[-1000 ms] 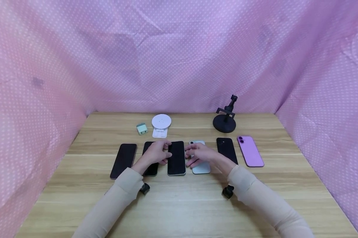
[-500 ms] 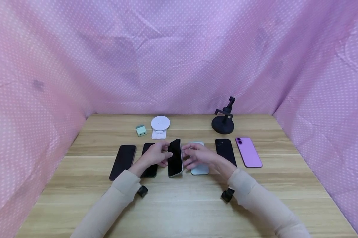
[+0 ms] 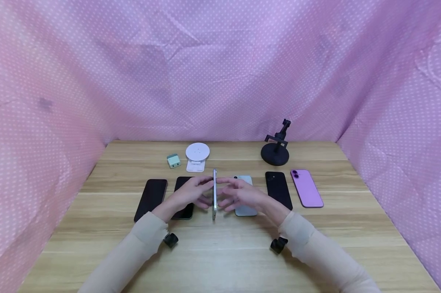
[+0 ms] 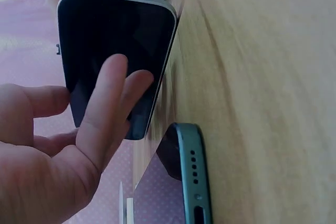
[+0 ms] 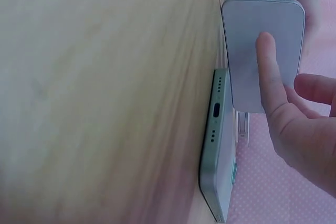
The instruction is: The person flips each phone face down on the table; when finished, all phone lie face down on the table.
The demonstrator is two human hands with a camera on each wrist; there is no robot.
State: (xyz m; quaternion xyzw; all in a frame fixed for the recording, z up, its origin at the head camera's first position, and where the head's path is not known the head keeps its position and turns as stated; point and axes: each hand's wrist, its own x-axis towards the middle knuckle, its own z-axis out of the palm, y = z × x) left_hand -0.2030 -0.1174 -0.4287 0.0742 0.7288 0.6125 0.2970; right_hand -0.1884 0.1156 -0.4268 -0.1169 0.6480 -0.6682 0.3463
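A smartphone [image 3: 215,199] stands on its long edge between the two hands, seen nearly edge-on in the head view. Straight fingers of the left hand [image 3: 195,192] lie over its black screen [image 4: 97,35], with one fingertip at its upper edge. On the other side the right hand [image 3: 244,193] lays an extended finger against the pale back [image 5: 244,40]. Under the left hand is a dark-screened phone [image 3: 185,211] with a green frame. A pale mint phone [image 3: 247,211] lies face down beneath the right hand, partly covered by it.
A black-screened phone [image 3: 151,199] lies at the left. To the right are a black phone [image 3: 279,189] and a purple phone [image 3: 307,189], backs up. Behind stand a mint block [image 3: 174,161], a white round stand [image 3: 197,151] and a black phone holder [image 3: 275,154].
The middle smartphone, flat on the table a second ago, has tilted up by its right side and now stands on its long edge. Both hands have closed in on its two faces.
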